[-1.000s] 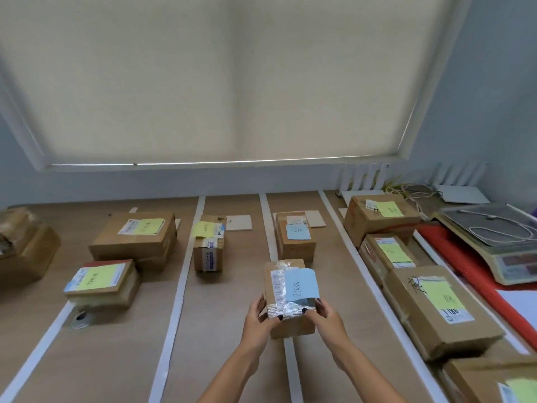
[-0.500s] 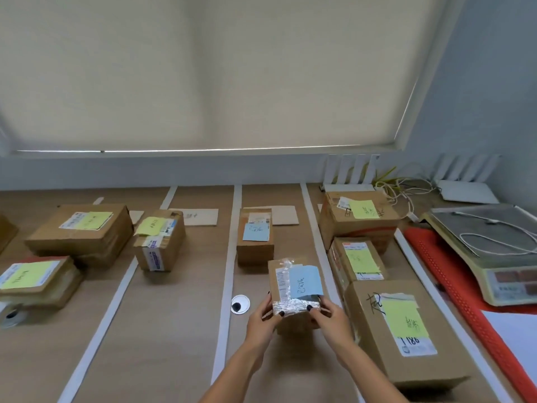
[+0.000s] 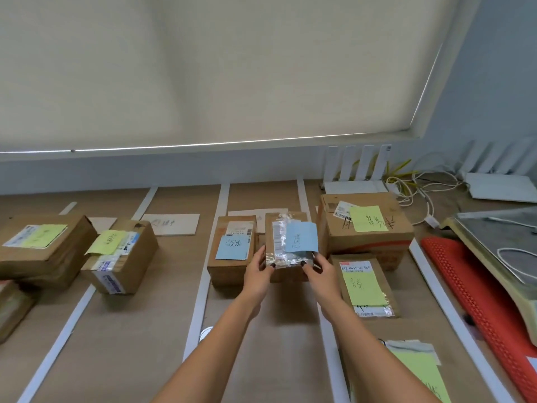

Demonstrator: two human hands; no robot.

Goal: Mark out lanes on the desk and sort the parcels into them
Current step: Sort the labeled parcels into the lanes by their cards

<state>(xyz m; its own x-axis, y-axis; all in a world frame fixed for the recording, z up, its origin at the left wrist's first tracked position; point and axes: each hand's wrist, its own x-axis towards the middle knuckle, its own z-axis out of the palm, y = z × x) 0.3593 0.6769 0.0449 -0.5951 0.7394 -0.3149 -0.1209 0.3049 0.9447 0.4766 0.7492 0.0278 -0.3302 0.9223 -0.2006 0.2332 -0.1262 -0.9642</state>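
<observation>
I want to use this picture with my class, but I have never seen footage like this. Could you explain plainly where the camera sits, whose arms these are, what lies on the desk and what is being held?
There is no machine here. The camera is worn on a person's head and looks forward and down, so the two bare arms reaching in are that person's own. The desk is split into lanes by white tape strips. Cardboard parcels lie in the lanes, most with yellow notes. The left hand and right hand share a grip on a small parcel with a blue note, in the lane where another blue-note parcel already lies. Whether it touches the desk yet, I cannot tell. At far right are a weighing scale and a red mat.
</observation>
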